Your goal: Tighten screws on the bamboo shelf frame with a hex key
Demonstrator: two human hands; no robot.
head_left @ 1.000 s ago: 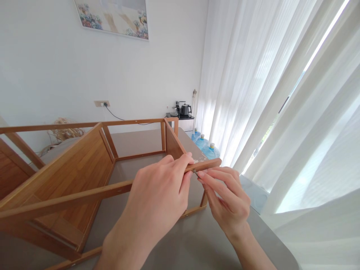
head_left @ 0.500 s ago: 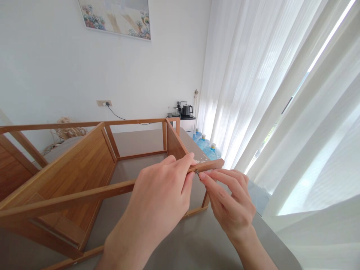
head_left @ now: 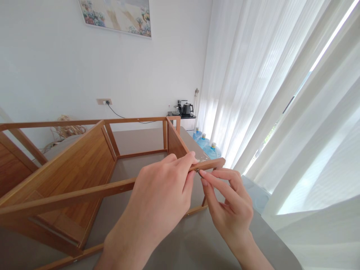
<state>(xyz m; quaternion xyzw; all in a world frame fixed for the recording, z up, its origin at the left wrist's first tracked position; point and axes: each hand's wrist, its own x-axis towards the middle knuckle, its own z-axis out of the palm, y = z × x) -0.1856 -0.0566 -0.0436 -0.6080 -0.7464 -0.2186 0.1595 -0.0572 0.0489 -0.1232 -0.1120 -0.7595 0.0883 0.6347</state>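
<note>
The left hand (head_left: 160, 187) is closed around a wooden rail (head_left: 208, 164) of a wooden furniture frame (head_left: 70, 168) lying on a grey table (head_left: 174, 240). The right hand (head_left: 230, 202) pinches a small metal fastener (head_left: 198, 171) against the rail, near its right end.

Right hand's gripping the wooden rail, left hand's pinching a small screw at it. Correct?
No, the hands are swapped. The head view shows the left hand gripping the wooden rail, and the right hand pinching the small screw at it.
</note>
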